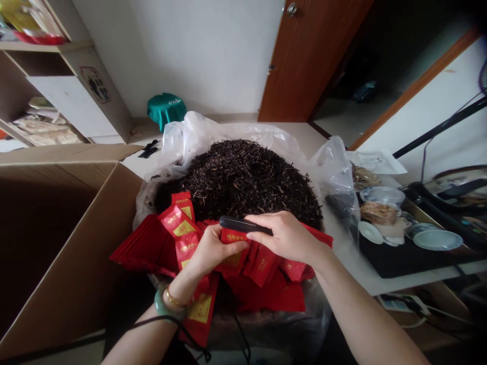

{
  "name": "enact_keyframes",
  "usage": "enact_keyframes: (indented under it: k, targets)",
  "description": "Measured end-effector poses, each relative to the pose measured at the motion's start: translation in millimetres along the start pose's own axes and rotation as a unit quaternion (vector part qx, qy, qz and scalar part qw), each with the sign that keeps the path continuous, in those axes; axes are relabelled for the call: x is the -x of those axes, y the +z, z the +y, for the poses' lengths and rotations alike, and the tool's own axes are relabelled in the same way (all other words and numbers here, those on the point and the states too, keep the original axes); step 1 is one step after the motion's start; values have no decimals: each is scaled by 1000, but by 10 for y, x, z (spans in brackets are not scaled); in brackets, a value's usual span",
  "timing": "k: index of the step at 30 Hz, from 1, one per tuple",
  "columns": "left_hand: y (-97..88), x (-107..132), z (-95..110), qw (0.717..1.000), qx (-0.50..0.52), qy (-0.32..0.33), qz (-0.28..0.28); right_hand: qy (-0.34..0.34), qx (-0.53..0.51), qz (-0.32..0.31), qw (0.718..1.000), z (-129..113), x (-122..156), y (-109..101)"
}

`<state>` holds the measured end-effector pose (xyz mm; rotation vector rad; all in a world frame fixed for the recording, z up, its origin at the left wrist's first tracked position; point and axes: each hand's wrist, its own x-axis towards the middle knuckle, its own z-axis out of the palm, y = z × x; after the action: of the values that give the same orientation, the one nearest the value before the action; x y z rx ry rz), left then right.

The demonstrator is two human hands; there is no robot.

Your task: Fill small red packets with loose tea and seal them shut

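Observation:
A small red tea packet [233, 236] with gold lettering is pinched between the thumb and fingers of my left hand [209, 252]. My right hand [291, 237] grips a slim black bar-shaped tool, which looks like a handheld bag sealer [238, 223], lying across the packet's top edge. Whether its jaws are closed on the packet I cannot tell. Behind both hands rises a heap of dark, twisted tea leaves [247, 175] in a clear plastic bag [331, 165]. More red packets [144, 246] lie fanned out and piled along the bag's near side, under and around my hands.
An open cardboard box [95, 228] stands at left. On the right, a table [384, 284] holds a black mat, glass and white bowls [437, 238] and a tray. Black cords [140, 322] cross near my left forearm. A green-covered stool [166, 109] and a brown door [308, 56] are behind.

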<state>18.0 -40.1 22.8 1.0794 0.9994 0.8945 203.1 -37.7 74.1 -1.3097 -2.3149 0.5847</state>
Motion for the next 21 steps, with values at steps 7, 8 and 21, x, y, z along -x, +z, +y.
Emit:
enact_keyframes:
  k: [7, 8, 21]
  targets:
    - [-2, 1, -7, 1000, 3, -3, -6, 5, 7, -5, 1000, -8, -1, 3]
    - [-1, 2, -6, 1000, 4, -6, -7, 8, 0, -8, 1000, -14, -2, -2]
    - [-25, 6, -23, 1000, 12, -27, -3, 51, -115, -21, 992, 134, 17, -174]
